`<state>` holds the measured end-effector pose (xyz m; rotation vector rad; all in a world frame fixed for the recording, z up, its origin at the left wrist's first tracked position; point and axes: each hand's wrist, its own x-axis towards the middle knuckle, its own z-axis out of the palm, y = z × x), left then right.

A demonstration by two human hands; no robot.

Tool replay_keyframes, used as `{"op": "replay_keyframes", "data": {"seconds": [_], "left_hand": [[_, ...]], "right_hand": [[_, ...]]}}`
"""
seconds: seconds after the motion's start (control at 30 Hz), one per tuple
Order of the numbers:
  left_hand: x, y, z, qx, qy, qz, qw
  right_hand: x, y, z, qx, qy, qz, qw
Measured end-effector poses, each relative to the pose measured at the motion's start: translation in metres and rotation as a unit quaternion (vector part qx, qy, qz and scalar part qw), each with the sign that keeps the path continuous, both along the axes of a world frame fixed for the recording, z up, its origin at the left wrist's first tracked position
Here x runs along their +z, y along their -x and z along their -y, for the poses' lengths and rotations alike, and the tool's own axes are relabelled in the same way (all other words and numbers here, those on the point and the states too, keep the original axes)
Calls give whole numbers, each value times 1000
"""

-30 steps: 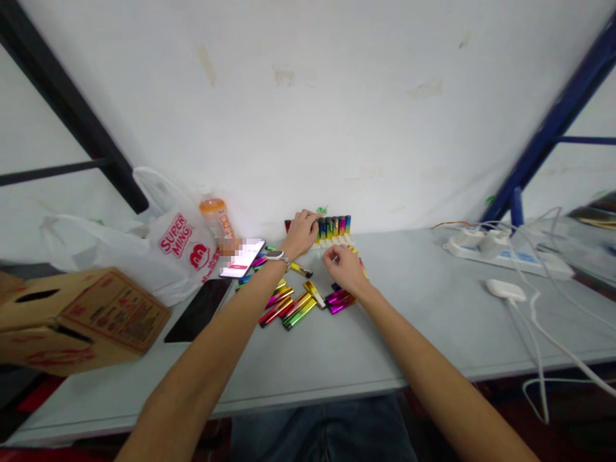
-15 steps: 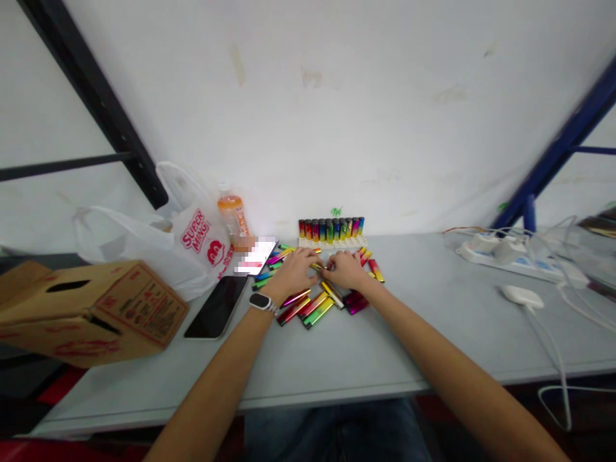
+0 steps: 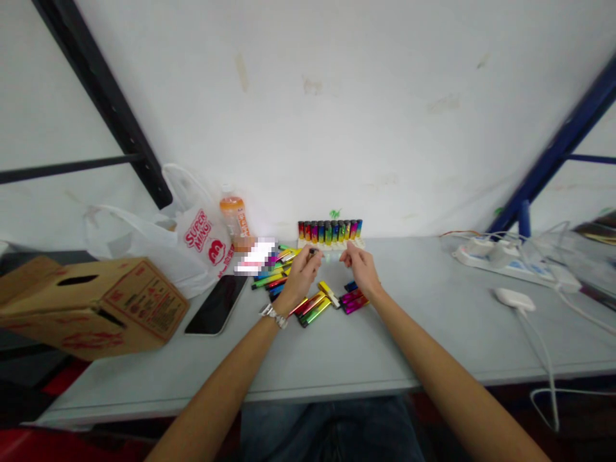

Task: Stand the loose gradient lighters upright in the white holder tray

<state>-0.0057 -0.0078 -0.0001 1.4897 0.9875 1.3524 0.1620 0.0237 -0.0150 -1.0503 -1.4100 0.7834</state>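
Observation:
My left hand (image 3: 302, 273) is closed around a lighter (image 3: 312, 251); its dark top pokes out between thumb and fingers, and the rest is hidden. My right hand (image 3: 360, 264) is raised just to the right, fingers curled together in a pinch; I cannot make out anything in it. Behind both hands, a row of shiny rainbow-coloured lighters (image 3: 329, 232) stands upright in a white rack (image 3: 304, 244). Loose lighters lie flat around my left hand, among them a green one (image 3: 316, 312). Purple lighters (image 3: 355, 301) lie below my right hand.
On the left are a cardboard box (image 3: 139, 308), a white plastic bag (image 3: 190, 256), an orange-capped bottle (image 3: 234, 218) and a black phone (image 3: 216, 307). A lit, blurred screen (image 3: 255, 256) sits behind the lighters. At right lie a power strip (image 3: 517, 266) and a white charger (image 3: 514, 299) with cables.
My hands have moved apart. The left one has turned, showing a dark lighter top. The red and yellow lighters beside my right hand no longer show there.

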Motion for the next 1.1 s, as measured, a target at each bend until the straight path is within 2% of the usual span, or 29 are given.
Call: {"op": "replay_keyframes", "data": {"seconds": [0.07,0.2,0.3,0.5,0.67,0.9,1.0,1.1], "left_hand": [[2,-6,3,-1,29,33,999],[3,-15,4,85,60,10,995],[1,-18,2,112,63,2,992],[-1,-16,-2,105,116,70,985],[2,-12,-3,42,177,122,976],[1,-16,-3,114,133,43,984],[1,-17,-1,106,128,48,985],[0,-16,-2,72,143,80,984]], "right_hand": [[-1,3,4,14,0,21,1000],[-2,10,9,45,0,40,998],[-3,12,10,60,0,31,998],[-7,11,7,66,7,19,998],[-6,12,9,76,16,11,997],[-4,13,12,84,16,30,996],[-3,13,13,84,0,41,996],[-1,15,16,69,-39,52,996]]}}
